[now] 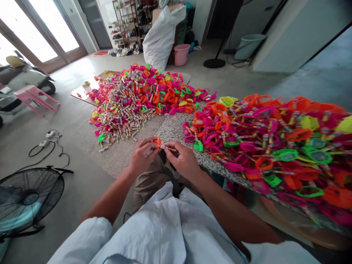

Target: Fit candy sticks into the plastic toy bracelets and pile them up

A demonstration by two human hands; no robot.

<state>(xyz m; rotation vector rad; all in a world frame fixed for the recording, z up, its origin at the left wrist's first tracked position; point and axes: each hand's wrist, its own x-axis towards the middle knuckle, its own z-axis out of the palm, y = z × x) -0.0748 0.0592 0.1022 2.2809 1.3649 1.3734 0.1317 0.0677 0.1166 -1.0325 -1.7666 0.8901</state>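
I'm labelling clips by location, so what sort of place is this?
Probably a home's front room or garage doubling as a small workshop: a scooter stands near glass doors, a rack holds shoes, and colourful plastic pieces lie heaped on speckled slabs.

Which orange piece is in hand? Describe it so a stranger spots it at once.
By the speckled stone table, the left hand and right hand nearly meet. The left pinches the small orange plastic piece, beside a thin multicoloured stick in the right. Unlike orange pieces in the nearby bright plastic heap, this one is held in fingers.
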